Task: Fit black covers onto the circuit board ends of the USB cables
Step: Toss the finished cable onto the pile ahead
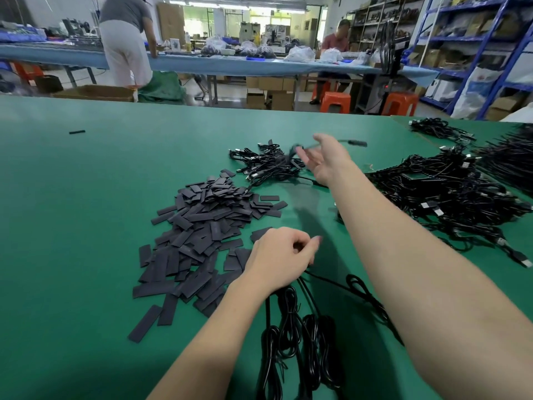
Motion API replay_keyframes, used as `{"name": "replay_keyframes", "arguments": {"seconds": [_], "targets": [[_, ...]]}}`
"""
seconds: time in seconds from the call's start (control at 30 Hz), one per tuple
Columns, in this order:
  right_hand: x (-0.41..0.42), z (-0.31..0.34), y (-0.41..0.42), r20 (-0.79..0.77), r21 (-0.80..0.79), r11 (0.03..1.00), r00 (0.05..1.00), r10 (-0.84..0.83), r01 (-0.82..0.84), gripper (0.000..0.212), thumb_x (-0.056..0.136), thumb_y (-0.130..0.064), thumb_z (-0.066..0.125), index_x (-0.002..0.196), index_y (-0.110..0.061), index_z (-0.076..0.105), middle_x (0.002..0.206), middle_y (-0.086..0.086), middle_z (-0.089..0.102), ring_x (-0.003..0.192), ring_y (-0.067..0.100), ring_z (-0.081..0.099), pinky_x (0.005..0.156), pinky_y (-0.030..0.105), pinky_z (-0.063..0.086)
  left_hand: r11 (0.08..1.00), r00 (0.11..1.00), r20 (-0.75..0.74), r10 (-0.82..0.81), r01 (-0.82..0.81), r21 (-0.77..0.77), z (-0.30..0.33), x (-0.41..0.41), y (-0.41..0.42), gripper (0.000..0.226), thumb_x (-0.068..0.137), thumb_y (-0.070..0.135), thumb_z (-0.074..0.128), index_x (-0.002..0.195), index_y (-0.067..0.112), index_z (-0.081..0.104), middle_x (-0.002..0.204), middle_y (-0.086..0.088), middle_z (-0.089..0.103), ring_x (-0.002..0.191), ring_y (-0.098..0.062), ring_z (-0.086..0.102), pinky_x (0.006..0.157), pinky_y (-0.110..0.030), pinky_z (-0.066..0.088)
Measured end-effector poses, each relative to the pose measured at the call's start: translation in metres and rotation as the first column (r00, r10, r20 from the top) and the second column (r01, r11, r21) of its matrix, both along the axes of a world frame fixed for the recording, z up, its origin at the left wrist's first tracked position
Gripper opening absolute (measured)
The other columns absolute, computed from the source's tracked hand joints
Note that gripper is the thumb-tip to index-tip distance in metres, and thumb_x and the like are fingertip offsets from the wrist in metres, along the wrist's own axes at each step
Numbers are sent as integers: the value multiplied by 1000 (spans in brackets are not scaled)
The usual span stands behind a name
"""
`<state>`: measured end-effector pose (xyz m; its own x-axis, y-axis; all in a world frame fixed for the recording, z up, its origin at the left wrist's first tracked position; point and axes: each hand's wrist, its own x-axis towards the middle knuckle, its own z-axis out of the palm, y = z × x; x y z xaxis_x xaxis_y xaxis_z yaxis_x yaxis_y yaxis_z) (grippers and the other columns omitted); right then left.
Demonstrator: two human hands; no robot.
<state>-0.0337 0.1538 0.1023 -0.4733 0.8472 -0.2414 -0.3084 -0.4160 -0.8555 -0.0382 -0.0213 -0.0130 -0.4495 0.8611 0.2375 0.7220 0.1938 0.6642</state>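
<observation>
Covers heaped left, cables gathered under the left hand

The black covers (pixel 202 238) lie just left of the left hand (pixel 281 259), which pinches cable strands (pixel 300 321); the right hand (pixel 326 160), fingers spread and empty, reaches far over the finished cables (pixel 271 163), a blurred cable beside it.

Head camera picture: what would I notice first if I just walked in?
Probably the big heap of flat black covers in the middle of the green table. Next, the tangled black USB cables piled on the right, and the right hand stretched out with fingers spread over a smaller cable bunch.
</observation>
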Motion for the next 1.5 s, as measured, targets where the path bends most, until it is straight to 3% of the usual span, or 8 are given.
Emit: {"name": "replay_keyframes", "arguments": {"seconds": [0.2,0.33,0.5,0.63,0.93,1.3,1.4,1.5], "targets": [[15,-47,0,243,15,998,968,57,-62,47,96,-11,62,140,-7,45,146,19,41,89,29,74,71,30,63,1000,1000,0,0,0,16,1,1,1,43,91,62,44,66,33,63,47,12,50,51,-8,48,57,-27,35],[45,-55,-15,274,139,983,959,79,-121,23,96,-8,63,118,-2,59,122,14,64,57,16,71,57,24,61,999,1000,10,-7,6,52,3,1,0,44,92,61,46,65,32,64,50,11,54,51,-8,49,57,-28,38],[85,-42,-44,523,337,799,805,280,-497,16,95,-25,67,104,-13,73,91,3,78,64,15,70,55,22,55,969,956,292,19,-90,230,9,-2,-1,51,103,45,50,62,18,66,50,1,60,49,-12,56,59,-25,45],[98,-59,-64,752,266,721,605,260,-640,18,96,-22,67,104,-6,72,96,12,77,71,14,70,65,27,61,943,863,500,75,-225,247,14,-7,-1,56,106,42,43,64,12,63,51,0,57,47,-9,50,55,-24,41],[96,-53,-78,813,146,649,464,351,-746,36,80,-32,83,98,-2,77,88,12,75,73,19,48,57,24,37,878,751,661,15,-325,350,18,-10,3,54,108,36,42,62,11,55,51,1,53,48,-15,51,47,-20,41],[102,-58,-68,470,131,790,739,483,-599,13,82,-4,80,89,-10,70,69,0,71,56,9,65,56,21,56,823,843,534,61,-345,450,30,-7,0,16,97,26,67,87,17,58,85,3,63,82,-12,60,76,-22,47],[110,-55,-61,317,119,844,826,467,-523,23,76,-7,82,96,-10,71,80,3,75,64,9,69,57,19,56,902,656,753,-53,-292,318,34,-9,-1,16,92,18,73,98,12,60,96,-5,67,90,-17,63,89,-31,52],[117,-52,-57,226,119,866,863,452,-485,38,65,-15,84,100,-9,73,90,6,76,70,11,70,58,18,56,947,338,915,-220,-152,283,38,-7,-3,18,92,10,69,109,7,65,96,-7,72,73,-10,67,66,-24,56]]}}
